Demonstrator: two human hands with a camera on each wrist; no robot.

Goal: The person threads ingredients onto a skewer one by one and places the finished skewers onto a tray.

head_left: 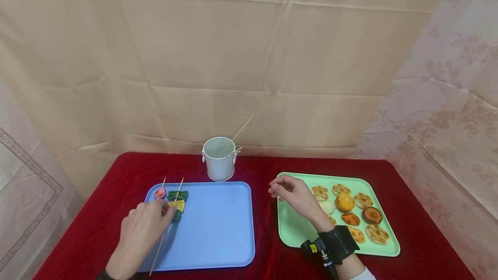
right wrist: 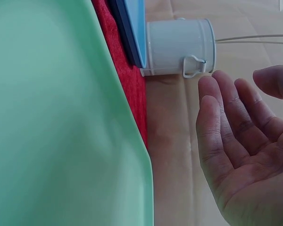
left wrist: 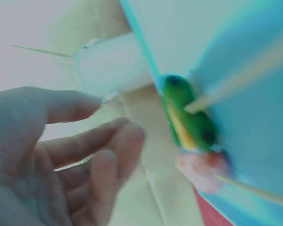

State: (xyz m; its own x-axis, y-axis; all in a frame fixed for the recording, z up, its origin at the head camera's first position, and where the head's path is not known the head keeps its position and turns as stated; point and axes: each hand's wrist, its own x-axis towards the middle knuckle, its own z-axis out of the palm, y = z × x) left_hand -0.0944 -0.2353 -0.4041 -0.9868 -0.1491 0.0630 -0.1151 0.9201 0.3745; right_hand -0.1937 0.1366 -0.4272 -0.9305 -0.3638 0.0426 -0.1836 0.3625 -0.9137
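Observation:
Over the left side of the blue tray [head_left: 218, 232] hovers my left hand [head_left: 142, 232], its fingers loosely bent with nothing between them in the left wrist view. Close by lies a skewer [head_left: 158, 252] threaded with green pieces [left wrist: 191, 113] and a yellow piece [head_left: 180, 205]. Beside it is a second skewer with a pink piece [head_left: 160, 193], partly hidden by the hand in the head view. My right hand [head_left: 297, 195] is held above the left edge of the green tray [head_left: 289, 224]. Its fingers are relaxed and hold nothing in the right wrist view.
A white bucket [head_left: 220, 167] with a few thin sticks [head_left: 242, 128] stands behind the blue tray. On the green tray lie several round slices [head_left: 377, 234], a yellow ball-like piece [head_left: 344, 202], a mushroom [head_left: 371, 215] and orange pieces [head_left: 351, 219]. Red cloth [head_left: 266, 249] covers the table.

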